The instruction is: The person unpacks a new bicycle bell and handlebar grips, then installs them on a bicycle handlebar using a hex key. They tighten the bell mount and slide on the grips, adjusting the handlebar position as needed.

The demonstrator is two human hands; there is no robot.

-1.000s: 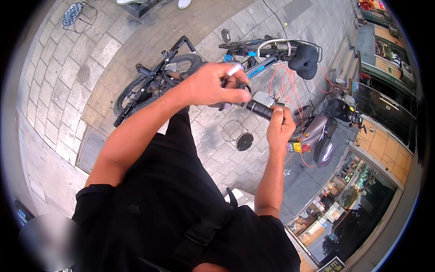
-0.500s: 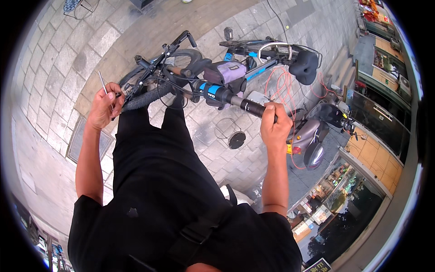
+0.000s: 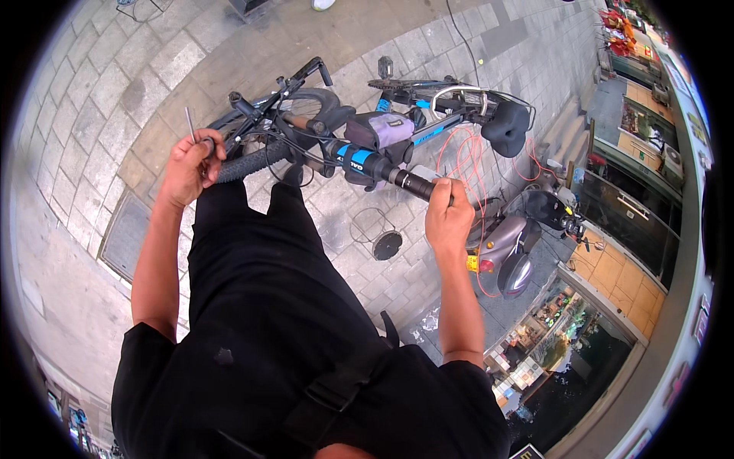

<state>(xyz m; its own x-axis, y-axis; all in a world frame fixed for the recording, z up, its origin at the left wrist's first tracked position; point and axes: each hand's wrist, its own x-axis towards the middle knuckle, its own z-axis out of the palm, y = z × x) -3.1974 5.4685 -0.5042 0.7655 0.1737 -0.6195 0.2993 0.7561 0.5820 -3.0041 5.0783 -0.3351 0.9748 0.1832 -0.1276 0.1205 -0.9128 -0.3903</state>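
Observation:
My left hand [image 3: 189, 170] is closed around a thin silver metal rod [image 3: 189, 122] that points up from the fingers. A small dark part shows between thumb and fingers, too hidden to name. This hand is beside the knobbly front tyre [image 3: 248, 165] of a black and blue bicycle [image 3: 437, 131], low between my legs. My right hand [image 3: 449, 218] grips the ribbed black end of a thick tube [image 3: 372, 163] with a blue band, thumb along its top. The tube runs leftward to the bicycle's front end, where the handlebar [image 3: 306, 69] shows beyond.
A purple and black bag [image 3: 386, 130] hangs on the bicycle, with its saddle [image 3: 506, 130] farther right. An orange cable [image 3: 461, 149] loops across the paving behind it. A parked scooter [image 3: 501, 246] stands at right, near a shop window [image 3: 585, 352]. A round dark cover [image 3: 387, 245] lies in the ground.
My left hand has moved a little right and up, nearer the tyre, with the rod in it. My right hand keeps its grip. The surroundings at right have shifted slightly left in view.

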